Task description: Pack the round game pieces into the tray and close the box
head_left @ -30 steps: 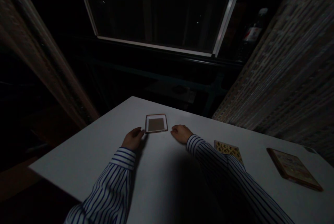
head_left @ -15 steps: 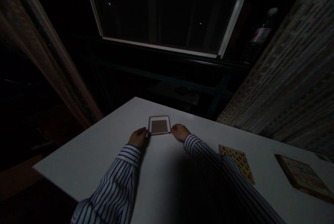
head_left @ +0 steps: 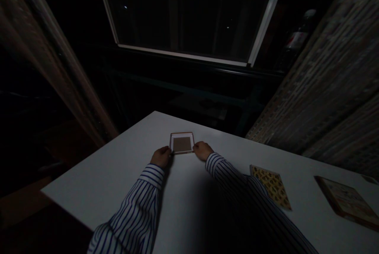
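A small square frame (head_left: 181, 144) lies on the white table, with a thin brownish rim, a white border and a dull brown centre. At its near left corner my left hand (head_left: 161, 157) has thumb and fingers closed on the edge. My right hand (head_left: 203, 151) pinches the right side near the front corner. Both fingertips are small and dim, so the exact grip is hard to see. Striped sleeves cover both my arms. To the right of my right forearm rests a flat yellow piece with a dark pattern (head_left: 271, 186), partly hidden by the sleeve.
A thicker, brown-edged framed picture or board (head_left: 349, 202) lies at the far right of the white table (head_left: 118, 175). Behind the table stand a dark window (head_left: 183, 17) and a bottle (head_left: 297, 38). Curtains hang left (head_left: 63, 60) and right (head_left: 331, 72). The room is dim.
My left hand has shifted slightly right, closer against the frame's near corner. My right hand has moved a little left onto the frame's side. The view has tilted slightly.
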A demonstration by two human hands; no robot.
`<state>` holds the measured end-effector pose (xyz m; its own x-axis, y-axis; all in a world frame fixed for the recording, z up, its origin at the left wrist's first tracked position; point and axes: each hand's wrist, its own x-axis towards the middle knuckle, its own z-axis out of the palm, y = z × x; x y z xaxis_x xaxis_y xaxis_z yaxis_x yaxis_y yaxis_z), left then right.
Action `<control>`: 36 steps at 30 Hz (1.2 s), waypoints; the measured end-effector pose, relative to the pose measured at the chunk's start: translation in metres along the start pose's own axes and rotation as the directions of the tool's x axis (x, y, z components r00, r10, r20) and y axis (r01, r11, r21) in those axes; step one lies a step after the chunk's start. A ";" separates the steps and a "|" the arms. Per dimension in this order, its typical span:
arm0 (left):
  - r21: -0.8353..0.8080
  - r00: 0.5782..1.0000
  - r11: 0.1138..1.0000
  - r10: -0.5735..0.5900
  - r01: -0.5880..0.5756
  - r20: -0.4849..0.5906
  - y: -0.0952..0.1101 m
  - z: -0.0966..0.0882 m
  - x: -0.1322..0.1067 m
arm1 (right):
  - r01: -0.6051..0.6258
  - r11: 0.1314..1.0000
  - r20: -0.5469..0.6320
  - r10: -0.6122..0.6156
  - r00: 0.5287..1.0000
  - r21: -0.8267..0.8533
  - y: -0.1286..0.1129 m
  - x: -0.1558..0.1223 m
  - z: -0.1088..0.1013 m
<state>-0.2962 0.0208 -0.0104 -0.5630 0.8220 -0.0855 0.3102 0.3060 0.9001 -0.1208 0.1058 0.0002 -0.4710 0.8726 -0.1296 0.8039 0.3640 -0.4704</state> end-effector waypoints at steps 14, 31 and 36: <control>-0.021 1.000 0.999 0.027 -0.027 -0.003 0.005 0.000 -0.008 | 0.040 0.999 -0.020 -0.040 0.999 0.009 -0.004 -0.015 -0.007; -0.223 0.998 0.973 0.058 -0.064 -0.035 0.032 0.009 -0.035 | 0.103 0.984 -0.151 -0.081 0.985 0.148 0.007 -0.051 -0.046; -0.350 0.996 0.933 0.081 -0.084 -0.022 0.045 0.014 -0.047 | 0.108 0.969 -0.207 -0.062 0.976 0.224 0.013 -0.065 -0.060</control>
<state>-0.2446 0.0025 0.0285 -0.5530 0.8332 -0.0029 0.0685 0.0489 0.9964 -0.0580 0.0734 0.0550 -0.4343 0.8969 0.0828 0.6461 0.3742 -0.6653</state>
